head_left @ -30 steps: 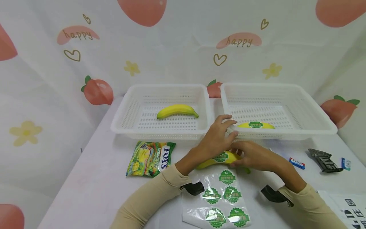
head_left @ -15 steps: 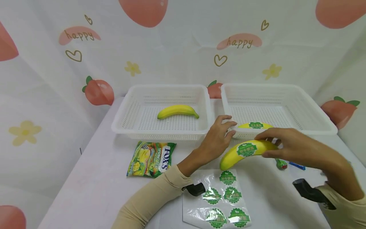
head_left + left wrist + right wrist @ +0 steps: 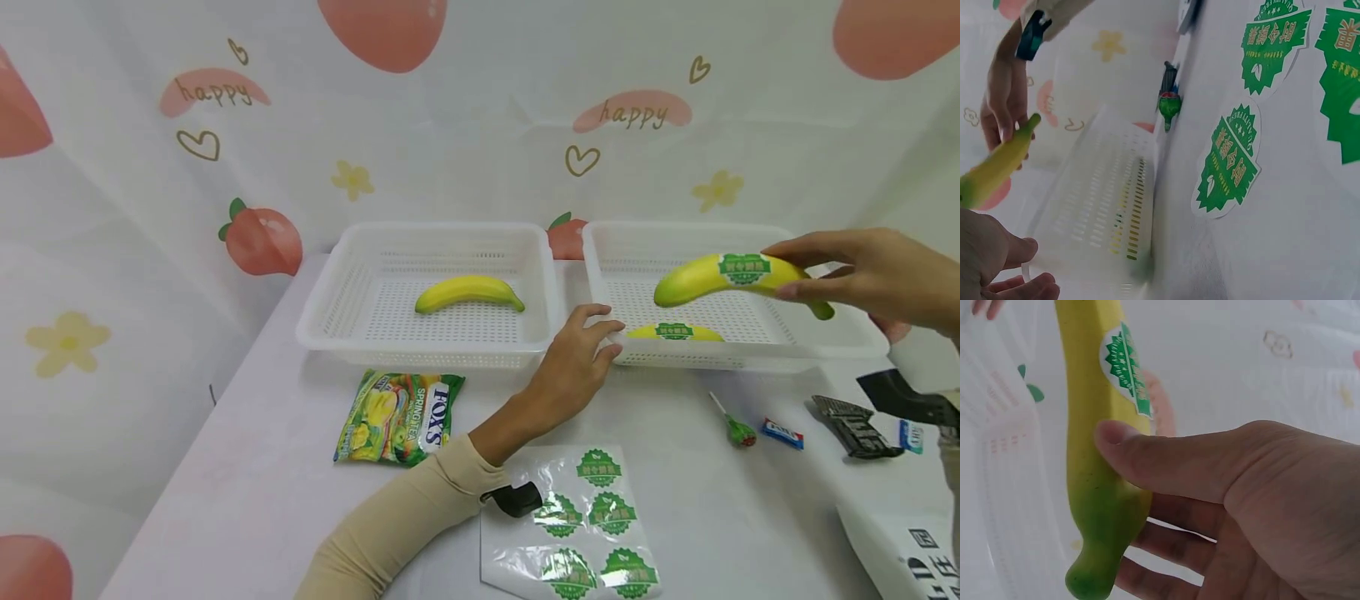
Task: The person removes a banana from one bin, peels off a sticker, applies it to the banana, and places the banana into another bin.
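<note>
Right hand (image 3: 873, 275) pinching stickered banana (image 3: 731, 277) near its stem end, aloft over right basket (image 3: 840, 337) holding another labelled one (image 3: 675, 332); left hand (image 3: 573, 362) empty, fingers loosely curled at that basket's near corner, seemingly steadying; sticker sheet (image 3: 577, 525) on worktop (image 3: 247, 467)

I see my right hand (image 3: 873, 275) has lifted the stickered banana (image 3: 731, 277) off the table near the sticker sheet (image 3: 570, 533) and carried it far-right, above the right basket (image 3: 840, 333).
</note>
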The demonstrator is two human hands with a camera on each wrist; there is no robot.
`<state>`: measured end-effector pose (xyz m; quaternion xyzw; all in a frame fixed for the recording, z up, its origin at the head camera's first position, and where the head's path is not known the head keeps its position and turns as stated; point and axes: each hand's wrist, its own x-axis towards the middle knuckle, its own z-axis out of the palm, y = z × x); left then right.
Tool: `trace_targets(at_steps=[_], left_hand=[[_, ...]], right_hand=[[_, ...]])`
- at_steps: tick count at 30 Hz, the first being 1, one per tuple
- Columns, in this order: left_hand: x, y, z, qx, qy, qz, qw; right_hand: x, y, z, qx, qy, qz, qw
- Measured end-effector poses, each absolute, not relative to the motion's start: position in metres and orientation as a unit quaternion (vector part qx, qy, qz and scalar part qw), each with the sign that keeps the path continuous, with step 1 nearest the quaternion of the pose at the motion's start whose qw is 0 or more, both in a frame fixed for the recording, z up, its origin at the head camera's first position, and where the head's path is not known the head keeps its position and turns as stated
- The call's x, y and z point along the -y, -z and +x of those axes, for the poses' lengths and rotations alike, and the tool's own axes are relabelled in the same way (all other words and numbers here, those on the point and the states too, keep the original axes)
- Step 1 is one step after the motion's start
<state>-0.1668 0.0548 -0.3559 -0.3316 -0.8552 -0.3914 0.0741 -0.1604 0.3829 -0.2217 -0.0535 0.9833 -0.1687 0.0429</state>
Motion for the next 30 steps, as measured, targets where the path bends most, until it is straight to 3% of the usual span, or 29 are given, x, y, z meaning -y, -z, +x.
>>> trace_targets(at_steps=[7, 15, 30], left_hand=[[-0.055, 0.356, -0.166, 0.857, 0.390, -0.329, 0.077], [-0.056, 0.356, -0.165, 0.857, 0.390, -0.330, 0.076], [-0.057, 0.360, -0.165, 0.846, 0.406, -0.336, 0.083]], right_hand=[[-0.394, 0.227, -0.204, -0.977, 0.198, -0.044, 0.066], [-0.395, 0.258, -0.241, -0.959, 0.243, -0.061, 0.130], [-0.374, 0.293, -0.266, -0.926, 0.247, -0.061, 0.280]])
